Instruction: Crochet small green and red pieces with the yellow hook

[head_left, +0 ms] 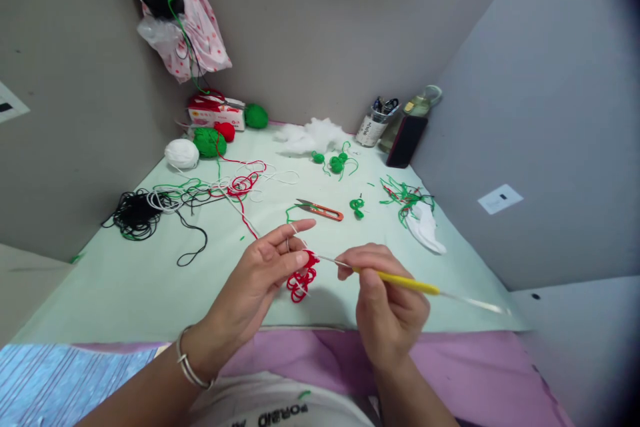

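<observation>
My left hand [265, 273] pinches a small red crochet piece [303, 277], with white and red yarn running over its raised forefinger toward the yarn pile. My right hand [385, 300] is closed round a yellow-handled crochet hook [400, 281]; the hook's metal tip points left into the red piece. Both hands hover just above the near part of the pale green table [125, 287].
Orange thread snips [320, 210] lie just beyond the hands. Tangled black, white, red and green yarn [165, 203] spreads at left, with yarn balls [210, 141] behind. Green crochet bits [337, 163], white stuffing [313, 135], a pen cup [373, 125] and a phone [406, 140] stand at the back.
</observation>
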`<state>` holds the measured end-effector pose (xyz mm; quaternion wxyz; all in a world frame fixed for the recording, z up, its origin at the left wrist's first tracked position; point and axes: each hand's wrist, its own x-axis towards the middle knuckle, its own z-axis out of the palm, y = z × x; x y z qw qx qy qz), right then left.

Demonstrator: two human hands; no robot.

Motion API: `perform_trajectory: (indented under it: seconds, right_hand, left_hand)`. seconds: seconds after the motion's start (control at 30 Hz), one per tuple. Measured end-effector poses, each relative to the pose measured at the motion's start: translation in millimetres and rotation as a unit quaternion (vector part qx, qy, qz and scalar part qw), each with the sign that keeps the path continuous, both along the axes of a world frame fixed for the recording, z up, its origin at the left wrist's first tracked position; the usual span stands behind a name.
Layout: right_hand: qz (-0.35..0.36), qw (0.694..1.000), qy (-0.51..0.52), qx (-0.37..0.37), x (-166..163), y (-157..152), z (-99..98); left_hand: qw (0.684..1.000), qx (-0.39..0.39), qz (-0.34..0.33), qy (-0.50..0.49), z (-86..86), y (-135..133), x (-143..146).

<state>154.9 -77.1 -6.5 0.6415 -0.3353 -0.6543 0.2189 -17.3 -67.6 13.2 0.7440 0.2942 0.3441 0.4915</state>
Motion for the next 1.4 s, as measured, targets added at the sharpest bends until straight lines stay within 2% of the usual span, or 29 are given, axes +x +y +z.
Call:
perform_trajectory:
  seconds: [0.07,0.13,0.23,0.33,0.4,0.43,0.53,0.63,0.7,0.8,0.93,1.03,1.2,1.3,1.4]
  right_hand:
    - [0.028,0.998,0.037,-0.033,-2,2,4.9]
    - [0.046,0.998,0.025,-0.046,-5,4,5.6]
    - [0.028,0.999,-0.008,-0.037,-7,4,0.9]
    - [-0.022,0.991,-0.126,0.036,-7,1,-4.7]
    - [-0.048,0.978,-0.185,0.087,-5,0,-5.8]
    - [-0.051,0.978,-0.179,0.089,-4,0,-5.2]
    - [-0.026,0.999,-0.028,0.005,-2,3,-0.7]
    - [0.041,0.992,0.094,-0.079,-2,7,3.4]
    - [0.08,0.988,0.089,-0.093,-4,9,3.7]
    - [0.099,0.985,0.093,-0.11,-4,10,0.9]
    - [0.146,0.958,0.168,-0.181,0,11,-2.3]
    - [0.168,0.946,0.192,-0.198,3,12,-0.3]
    - [0.154,0.963,0.148,-0.165,3,7,5.7]
    - [0.112,0.986,0.072,-0.097,4,1,7.2]
    - [0.081,0.996,-0.008,-0.029,6,-2,7.4]
  left_hand:
    - [0.999,0.033,0.006,0.019,-1.1,0,1]
    - [0.998,0.056,-0.002,0.034,-3.0,-1,4]
    - [0.996,0.072,0.011,0.042,-5.2,-2,7]
    - [0.997,0.064,0.035,0.02,-5.7,-2,9]
    - [1.0,0.027,0.012,-0.01,-5.8,0,8]
    - [1.0,0.002,-0.008,-0.024,-5.9,1,8]
    - [0.997,-0.051,-0.036,-0.047,-5.9,4,4]
    - [0.999,-0.037,-0.016,-0.032,-5.0,5,3]
    - [1.0,-0.002,-0.015,-0.003,-4.4,3,4]
    - [0.998,0.034,-0.019,0.04,-4.3,1,4]
    - [0.997,0.039,-0.026,0.058,-3.6,0,1]
    - [0.997,0.042,-0.028,0.063,-2.3,0,-2]
    - [0.995,0.058,-0.02,0.081,-1.3,-2,-3]
    - [0.993,0.076,-0.011,0.093,-1.4,-3,-4]
    - [0.991,0.089,-0.005,0.102,-1.4,-2,-4]
